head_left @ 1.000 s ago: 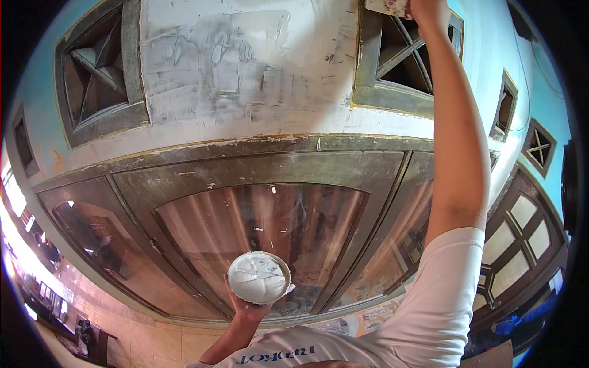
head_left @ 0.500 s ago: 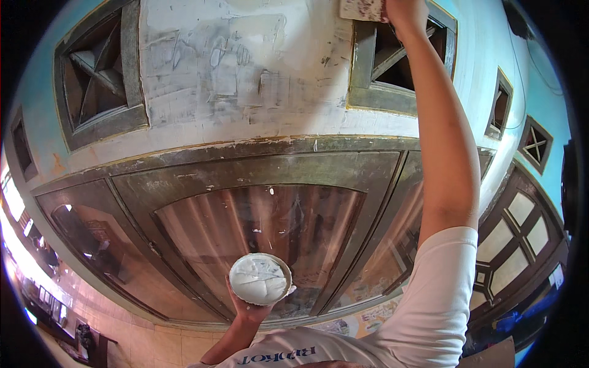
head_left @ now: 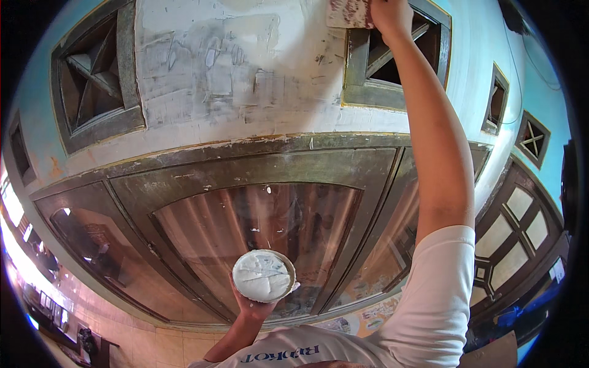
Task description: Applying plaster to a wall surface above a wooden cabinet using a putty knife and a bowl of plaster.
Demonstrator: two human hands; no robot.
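My left hand (head_left: pixel 253 308) is wrapped round the underside of a round bowl of white putty (head_left: pixel 264 276), held low before the door. The putty's surface is creased, and a dab of it sits on the bowl's right side. High up at the top edge, my right hand (head_left: pixel 393 17) grips a flat putty scraper (head_left: pixel 349 13), reddish and smeared with white. Its blade lies over the wall (head_left: pixel 294 37) beside the upper corner of the right vent; whether it presses on the wall I cannot tell. Grey and white patches cover that wall.
Dark wooden vents with crossed bars, one on the left (head_left: pixel 98 76) and one on the right (head_left: pixel 375 96), flank the patched wall. Below runs a wooden lintel (head_left: pixel 245 148) over a glazed door (head_left: pixel 257 211). Tiled floor (head_left: pixel 165 346) shows at the lower left; another panelled door (head_left: pixel 512 227) stands right.
My right hand and the scraper have shifted a little left along the wall. The bowl in my left hand sits slightly further right in the picture, and the whole view has moved slightly.
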